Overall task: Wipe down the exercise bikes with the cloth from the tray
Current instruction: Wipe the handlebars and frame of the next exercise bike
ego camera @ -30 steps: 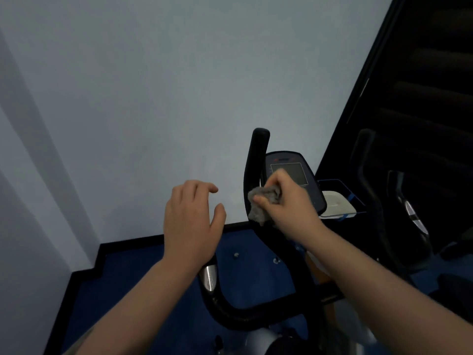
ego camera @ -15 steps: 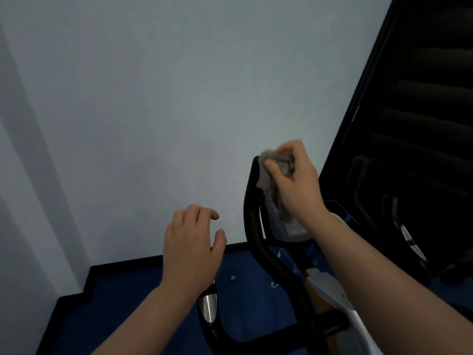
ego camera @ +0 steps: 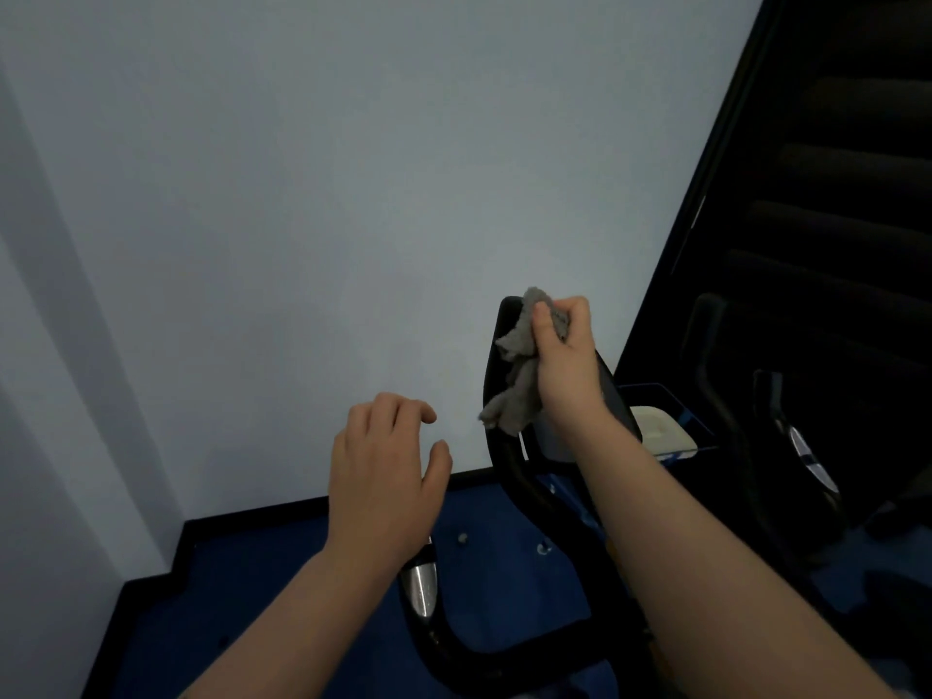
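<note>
A black exercise bike handlebar [ego camera: 509, 476] curves up in front of me, with a chrome grip sensor [ego camera: 421, 587] on its near left part. My right hand [ego camera: 567, 365] is shut on a crumpled grey cloth [ego camera: 517, 380] and presses it against the upright end of the handlebar, covering most of the console behind it. My left hand [ego camera: 386, 476] hovers open, palm down, fingers loosely curled, above the left grip and holds nothing.
A pale wall fills the view ahead. A white tray [ego camera: 660, 428] sits in a blue-edged holder to the right of the console. A second dark bike [ego camera: 802, 446] stands at the right by a black staircase. Blue floor lies below.
My right hand has carried the cloth from low on the handlebar up to its top end, across the console. My left hand has stayed hovering over the left grip.
</note>
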### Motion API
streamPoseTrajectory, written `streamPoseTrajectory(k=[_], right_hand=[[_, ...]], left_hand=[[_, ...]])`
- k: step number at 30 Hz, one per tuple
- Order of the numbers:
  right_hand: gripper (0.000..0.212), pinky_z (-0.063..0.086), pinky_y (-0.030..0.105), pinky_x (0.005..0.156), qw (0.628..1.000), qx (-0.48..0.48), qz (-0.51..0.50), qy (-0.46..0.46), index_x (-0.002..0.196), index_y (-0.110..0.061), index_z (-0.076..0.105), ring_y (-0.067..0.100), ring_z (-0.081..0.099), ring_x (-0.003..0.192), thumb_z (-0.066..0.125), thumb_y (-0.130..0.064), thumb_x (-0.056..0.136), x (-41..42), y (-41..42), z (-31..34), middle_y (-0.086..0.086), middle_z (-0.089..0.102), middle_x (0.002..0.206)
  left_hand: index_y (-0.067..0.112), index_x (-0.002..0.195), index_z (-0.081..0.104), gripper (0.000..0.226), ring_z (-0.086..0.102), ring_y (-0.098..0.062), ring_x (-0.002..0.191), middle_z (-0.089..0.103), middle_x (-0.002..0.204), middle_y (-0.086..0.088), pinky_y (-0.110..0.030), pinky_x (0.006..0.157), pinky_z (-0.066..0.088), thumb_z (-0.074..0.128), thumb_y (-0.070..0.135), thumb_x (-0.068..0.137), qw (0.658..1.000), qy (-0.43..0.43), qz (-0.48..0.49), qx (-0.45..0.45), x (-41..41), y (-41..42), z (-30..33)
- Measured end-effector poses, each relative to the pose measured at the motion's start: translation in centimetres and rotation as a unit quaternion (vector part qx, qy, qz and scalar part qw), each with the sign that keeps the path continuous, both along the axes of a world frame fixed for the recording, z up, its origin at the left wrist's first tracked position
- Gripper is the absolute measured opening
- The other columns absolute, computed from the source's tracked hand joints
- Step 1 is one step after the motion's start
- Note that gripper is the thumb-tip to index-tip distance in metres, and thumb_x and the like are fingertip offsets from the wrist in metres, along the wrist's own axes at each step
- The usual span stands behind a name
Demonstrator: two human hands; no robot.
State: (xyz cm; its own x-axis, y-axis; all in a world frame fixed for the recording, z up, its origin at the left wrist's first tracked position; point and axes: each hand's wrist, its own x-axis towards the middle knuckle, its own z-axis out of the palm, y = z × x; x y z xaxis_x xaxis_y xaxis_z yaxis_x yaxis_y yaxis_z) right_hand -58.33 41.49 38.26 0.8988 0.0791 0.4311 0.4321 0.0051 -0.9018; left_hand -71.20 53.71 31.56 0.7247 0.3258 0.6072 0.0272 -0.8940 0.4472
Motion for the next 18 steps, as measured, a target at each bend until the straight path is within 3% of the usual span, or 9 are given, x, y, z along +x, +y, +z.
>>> streamPoseTrajectory(k=[3, 5, 8, 10, 12, 15, 18], right_hand=[[0.015, 0.047, 0.028, 0.066, 0.993, -0.102, 0.024, 0.048, 0.088, -0.014, 0.041, 0.01, 0.054, 0.075, 0.052, -0.021, 0.097, -1.6, -1.4, -3.7, 0.004, 0.054, 0.08], [0.015, 0.043, 0.016, 0.06, 0.973, -0.218, 0.051, 0.058, 0.087, -0.012, 0.044, 0.015, 0.054, 0.075, 0.055, -0.02, 0.095, -2.4, -3.0, -4.3, 0.003, 0.056, 0.078], [0.011, 0.04, 0.007, 0.059, 0.964, -0.231, -0.007, -0.129, 0.088, -0.018, 0.054, 0.005, 0.053, 0.071, 0.064, -0.023, 0.088, -2.6, -2.7, -0.8, -0.002, 0.057, 0.079], [0.01, 0.045, 0.017, 0.061, 0.916, -0.272, -0.053, -0.29, 0.092, -0.025, 0.06, 0.008, 0.056, 0.073, 0.066, -0.028, 0.085, -2.4, -1.0, 1.8, -0.002, 0.058, 0.087], [0.011, 0.046, 0.028, 0.049, 0.849, -0.373, -0.125, -0.352, 0.09, -0.021, 0.064, 0.02, 0.055, 0.061, 0.069, -0.02, 0.081, -1.8, 0.5, 2.8, 0.004, 0.056, 0.088], [0.008, 0.044, 0.031, 0.045, 0.806, -0.453, -0.159, -0.348, 0.088, -0.012, 0.066, 0.027, 0.056, 0.059, 0.067, -0.01, 0.08, -1.7, 0.9, 0.8, 0.011, 0.057, 0.097], [0.013, 0.043, 0.03, 0.053, 0.835, -0.461, -0.096, -0.283, 0.095, -0.015, 0.067, 0.027, 0.06, 0.071, 0.064, -0.025, 0.088, -3.2, -0.4, -3.0, 0.008, 0.057, 0.101]], left_hand=[[0.017, 0.097, 0.061, 0.016, 0.04, -0.013, 0.091, 0.055, 0.098, 0.003, -0.03, 0.07, 0.038, 0.065, 0.021, 0.082, 1.0, -0.006, 0.009, -0.016, 0.2, -0.2, -0.2], [0.017, 0.096, 0.06, 0.016, 0.039, -0.013, 0.09, 0.054, 0.097, 0.003, -0.031, 0.069, 0.038, 0.066, 0.02, 0.081, 1.0, -0.011, 0.013, -0.017, 0.4, -0.2, -0.3], [0.017, 0.094, 0.06, 0.015, 0.041, -0.016, 0.09, 0.054, 0.096, 0.002, -0.032, 0.068, 0.039, 0.066, 0.02, 0.081, 1.0, -0.014, 0.016, -0.014, 0.6, -0.3, -0.3], [0.018, 0.095, 0.06, 0.014, 0.042, -0.016, 0.091, 0.054, 0.096, 0.002, -0.032, 0.069, 0.039, 0.064, 0.021, 0.082, 1.0, -0.011, 0.02, -0.014, 0.5, -0.3, -0.1], [0.018, 0.097, 0.06, 0.014, 0.041, -0.015, 0.091, 0.054, 0.097, 0.003, -0.03, 0.071, 0.037, 0.063, 0.022, 0.083, 1.0, -0.004, 0.02, -0.013, 0.3, -0.3, -0.1], [0.019, 0.1, 0.06, 0.016, 0.045, -0.016, 0.092, 0.054, 0.1, 0.003, -0.03, 0.073, 0.035, 0.061, 0.023, 0.084, 1.0, 0.006, 0.012, 0.002, -0.1, 0.1, 0.0], [0.019, 0.103, 0.06, 0.019, 0.046, -0.016, 0.095, 0.054, 0.103, 0.004, -0.03, 0.075, 0.036, 0.058, 0.025, 0.085, 1.0, 0.017, -0.002, 0.01, -0.3, 0.3, 0.2]])
